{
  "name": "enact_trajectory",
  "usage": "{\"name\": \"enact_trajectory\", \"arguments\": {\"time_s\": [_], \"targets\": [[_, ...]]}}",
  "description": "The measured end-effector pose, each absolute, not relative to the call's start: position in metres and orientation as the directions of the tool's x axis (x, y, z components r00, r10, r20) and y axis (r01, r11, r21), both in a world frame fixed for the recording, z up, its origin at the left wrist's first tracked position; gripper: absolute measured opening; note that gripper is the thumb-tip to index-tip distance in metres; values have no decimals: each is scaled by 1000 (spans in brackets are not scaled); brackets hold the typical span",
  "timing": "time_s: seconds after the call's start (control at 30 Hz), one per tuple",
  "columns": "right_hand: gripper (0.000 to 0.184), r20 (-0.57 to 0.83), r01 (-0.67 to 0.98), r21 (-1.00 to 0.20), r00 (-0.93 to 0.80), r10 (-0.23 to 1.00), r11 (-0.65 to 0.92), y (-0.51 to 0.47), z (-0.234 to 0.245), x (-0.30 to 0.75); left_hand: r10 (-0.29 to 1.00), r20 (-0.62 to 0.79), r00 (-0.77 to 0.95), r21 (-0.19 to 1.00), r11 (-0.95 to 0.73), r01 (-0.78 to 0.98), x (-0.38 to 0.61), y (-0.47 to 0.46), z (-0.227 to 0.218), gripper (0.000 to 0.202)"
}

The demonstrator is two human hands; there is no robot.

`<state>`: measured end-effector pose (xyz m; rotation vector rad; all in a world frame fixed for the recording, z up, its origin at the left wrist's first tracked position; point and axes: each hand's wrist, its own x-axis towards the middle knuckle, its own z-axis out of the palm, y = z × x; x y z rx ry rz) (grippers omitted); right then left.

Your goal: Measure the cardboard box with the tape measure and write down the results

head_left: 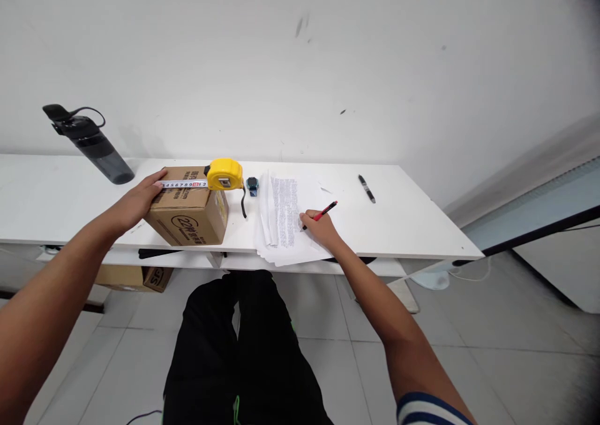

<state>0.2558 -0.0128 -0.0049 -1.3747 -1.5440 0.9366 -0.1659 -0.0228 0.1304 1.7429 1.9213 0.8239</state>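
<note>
A yellow tape measure (225, 174) rests at the right end of a cardboard box (187, 222), its marked blade (184, 184) drawn out across the top. At the box's left edge, my left hand (140, 200) is closed on the end of that blade, against the cardboard. Its fingertips are partly hidden. My right hand (319, 226) grips a red and black pen (325, 210), with the tip at a sheet of paper (285, 212) covered in dense handwriting. Several sheets lie stacked there, the left ones folded or curled.
A dark water bottle (100, 150) stands at the back left against the wall. Beside the tape measure lies a watch (253, 186). Another pen (366, 189) is on the right of the white table (412, 225). Below, a second cardboard box (135, 277) shows under the table.
</note>
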Motion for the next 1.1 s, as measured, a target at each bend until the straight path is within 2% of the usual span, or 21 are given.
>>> {"name": "enact_trajectory", "arguments": {"time_s": [0.2, 0.4, 0.67, 0.77, 0.9, 1.0, 1.1], "targets": [[44, 139, 312, -941, 10, 990, 129, -14, -5, 255, 988, 102, -121, 671, 21, 741, -170, -20, 127, 56], [40, 110, 314, -941, -67, 992, 125, -15, -4, 256, 987, 106, -118, 666, 18, 746, -170, -21, 127, 62], [39, 120, 343, -930, -48, 992, 129, -12, -7, 258, 987, 105, -119, 663, 19, 749, -171, -19, 126, 61], [38, 146, 322, -937, 6, 989, 137, -9, -9, 259, 988, 106, -116, 657, 19, 754, -172, -17, 126, 62], [43, 258, 284, -937, 161, 953, 206, -7, -9, 257, 985, 136, -109, 649, -6, 760, -174, -16, 125, 62], [49, 319, 379, -897, 194, 928, 229, -11, -10, 253, 981, 151, -126, 655, -4, 755, -172, -19, 125, 64], [43, 436, 556, -774, 121, 892, 303, -13, -18, 252, 979, 139, -149, 654, 23, 756, -168, -28, 127, 66]]}}
